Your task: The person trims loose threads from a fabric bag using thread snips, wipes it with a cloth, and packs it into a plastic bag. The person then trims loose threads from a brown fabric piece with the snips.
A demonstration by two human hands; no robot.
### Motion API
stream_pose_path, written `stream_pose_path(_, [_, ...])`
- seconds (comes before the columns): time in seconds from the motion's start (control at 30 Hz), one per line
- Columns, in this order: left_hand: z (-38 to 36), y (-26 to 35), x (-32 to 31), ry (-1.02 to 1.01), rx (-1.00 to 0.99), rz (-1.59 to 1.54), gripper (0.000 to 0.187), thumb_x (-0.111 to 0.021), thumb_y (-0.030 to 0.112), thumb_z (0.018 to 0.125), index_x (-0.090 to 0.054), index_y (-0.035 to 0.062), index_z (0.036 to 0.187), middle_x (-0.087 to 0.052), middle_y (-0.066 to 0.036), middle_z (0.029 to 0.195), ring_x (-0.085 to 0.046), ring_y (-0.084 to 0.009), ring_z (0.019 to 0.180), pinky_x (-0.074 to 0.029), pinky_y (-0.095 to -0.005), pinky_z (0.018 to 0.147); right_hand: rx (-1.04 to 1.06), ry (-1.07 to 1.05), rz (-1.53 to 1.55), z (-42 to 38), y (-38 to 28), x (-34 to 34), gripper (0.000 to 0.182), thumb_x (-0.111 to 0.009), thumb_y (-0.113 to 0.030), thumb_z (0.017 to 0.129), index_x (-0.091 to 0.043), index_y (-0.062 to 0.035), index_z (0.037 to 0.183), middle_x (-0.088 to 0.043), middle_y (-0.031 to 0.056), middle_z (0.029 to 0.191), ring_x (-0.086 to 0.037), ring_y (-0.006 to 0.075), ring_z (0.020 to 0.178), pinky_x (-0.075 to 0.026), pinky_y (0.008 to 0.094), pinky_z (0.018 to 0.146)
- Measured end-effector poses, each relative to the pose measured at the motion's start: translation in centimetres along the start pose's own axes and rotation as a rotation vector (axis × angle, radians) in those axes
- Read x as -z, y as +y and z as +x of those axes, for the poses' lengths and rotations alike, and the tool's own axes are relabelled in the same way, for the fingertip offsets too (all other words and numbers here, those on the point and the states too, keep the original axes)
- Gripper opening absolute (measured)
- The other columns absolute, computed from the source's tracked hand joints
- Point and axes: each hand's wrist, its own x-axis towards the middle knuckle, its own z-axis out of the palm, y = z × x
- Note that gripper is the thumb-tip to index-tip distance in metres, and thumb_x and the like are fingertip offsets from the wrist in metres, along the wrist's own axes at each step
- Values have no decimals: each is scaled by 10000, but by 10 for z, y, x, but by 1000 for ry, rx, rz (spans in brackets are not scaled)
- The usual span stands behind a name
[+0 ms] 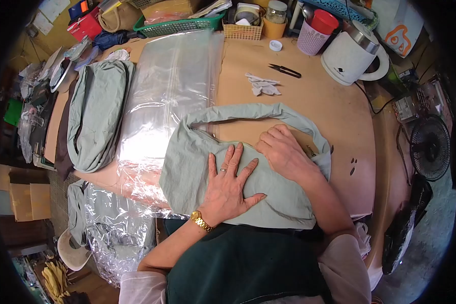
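Observation:
A pale grey-green fabric shoulder bag (187, 172) lies flat at the table's near edge, its strap looping away from me. My left hand (230, 177) rests on the bag's front with fingers spread, a gold watch on the wrist. Along the bag's upper edge, my right hand (283, 152) is closed, fingers curled at the opening. Whatever those fingers pinch is hidden, though it may be the edge or zip. To the left lies a folded bag (99, 111) of the same colour.
Clear plastic sleeves (172, 76) are stacked left of centre. Thread snips (286, 71) and a crumpled white scrap (263, 85) lie beyond the bag. A white kettle (347, 55), a lilac cup (313, 39) and a green basket (180, 26) line the back. A black fan (429, 147) stands right.

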Motion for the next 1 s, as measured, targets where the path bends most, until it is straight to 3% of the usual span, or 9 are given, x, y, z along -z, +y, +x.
stream_pose_path(0.4, [-1, 0, -2, 18, 0, -6, 822, -666, 631, 768, -471, 135, 1394, -257, -261, 1533, -286, -450, 1403, -138, -697, 1083, -262, 39, 268, -8, 10, -5, 45, -528, -7, 855, -525, -7, 900, -522, 141, 910, -516, 321, 926, -416, 390, 840])
stream_pose_path(0.47, [-1, -1, -3, 18, -4, -3, 825, -670, 630, 763, -473, 135, 1392, -255, -252, 1538, -276, -443, 1409, -135, -696, 1084, -386, 292, 481, -8, 15, 9, 36, -549, 4, 877, -516, 6, 893, -534, 140, 880, -541, 319, 851, -444, 388, 770])
stream_pose_path(0.57, [-2, 0, -2, 17, -1, 13, 824, -668, 631, 762, -476, 134, 1391, -252, -245, 1542, -257, -436, 1420, -132, -693, 1087, -555, 326, 674, -11, 18, 27, 56, -570, 6, 883, -514, 13, 880, -544, 139, 827, -555, 319, 755, -458, 395, 705])
stream_pose_path(0.63, [-2, 0, -2, 5, 0, 22, 829, -663, 631, 768, -466, 136, 1403, -245, -243, 1546, -247, -433, 1425, -130, -693, 1088, -490, 316, 591, -8, 38, 45, 62, -582, -43, 903, -561, 15, 906, -588, 138, 817, -595, 327, 741, -475, 406, 712])
stream_pose_path(0.73, [-2, 2, -3, -17, 2, 49, 836, -652, 626, 781, -445, 140, 1428, -227, -244, 1553, -232, -432, 1432, -130, -696, 1087, -552, 247, 191, 11, 86, 54, 186, -596, -94, 897, -606, 22, 1043, -622, 178, 1037, -609, 356, 971, -475, 431, 838])
stream_pose_path(0.83, [-3, 8, -4, -32, 21, 80, 822, -621, 621, 806, -430, 147, 1450, -198, -246, 1565, -191, -422, 1449, -117, -692, 1095, -372, 330, -225, 17, 174, -4, 328, -609, -110, 879, -578, 39, 1169, -575, 224, 1202, -553, 381, 1119, -450, 455, 959])
stream_pose_path(0.87, [-4, 10, -5, -47, 47, 93, 807, -595, 621, 824, -425, 152, 1459, -179, -244, 1574, -156, -408, 1463, -103, -686, 1104, -373, 334, -230, 20, 184, -9, 328, -609, -110, 879, -578, 39, 1169, -575, 224, 1202, -553, 381, 1119, -450, 455, 959])
stream_pose_path(0.93, [-3, 13, -3, -29, 37, 117, 794, -609, 603, 822, -439, 141, 1445, -218, -241, 1555, -197, -403, 1445, -146, -662, 1102, -561, -2, -191, 28, 191, -13, 356, -607, -97, 872, -549, 52, 1190, -563, 237, 1234, -527, 387, 1176, -454, 446, 984])
stream_pose_path(1.0, [-2, 17, 3, -9, 37, 143, 781, -623, 585, 821, -453, 129, 1431, -258, -238, 1535, -238, -397, 1427, -189, -637, 1099, -562, -5, -194, 34, 193, -13, 334, -612, -75, 861, -555, 42, 1169, -573, 238, 1205, -550, 393, 1128, -460, 451, 950])
